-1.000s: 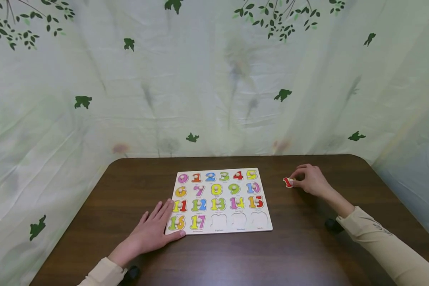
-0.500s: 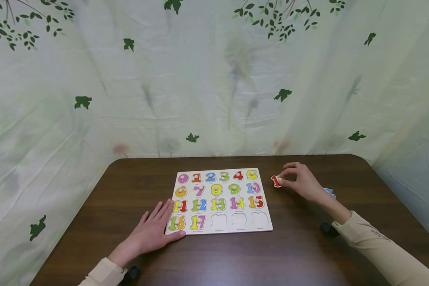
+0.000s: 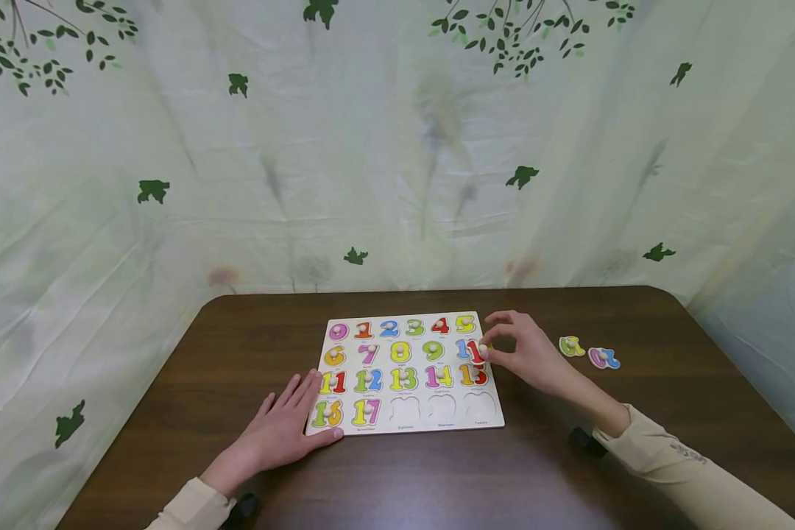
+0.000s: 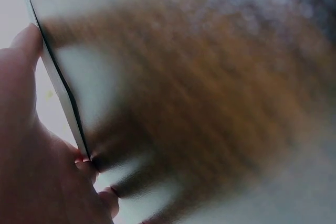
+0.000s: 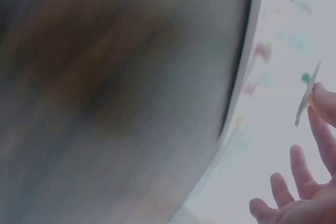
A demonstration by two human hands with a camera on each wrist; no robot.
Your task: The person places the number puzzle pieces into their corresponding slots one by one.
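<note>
A white number puzzle board (image 3: pixel 442 409) lies mid-table, with knobbed number pieces in most recesses and three vacant recesses in the front row. My left hand (image 3: pixel 265 434) rests on its left edge, fingers straight, thumb along the front left corner. Over the board's right side, my right hand (image 3: pixel 523 353) pinches the knob of a puzzle piece (image 3: pixel 475 352) showing a red 1; the rest of its shape is hard to make out. In the right wrist view the puzzle piece (image 5: pixel 307 95) appears edge-on between thumb and index finger, the other fingers spread loosely.
Two loose number pieces lie right of the right forearm: a yellow-green one (image 3: pixel 572 347) and a pink-and-blue one (image 3: pixel 604 358). The brown table (image 3: pixel 397 486) ends at a leaf-patterned curtain (image 3: pixel 397 162) behind.
My right hand has carried the red piece leftward from the table on the right to above the board's right edge, uncovering the two loose pieces. The left hand stays put.
</note>
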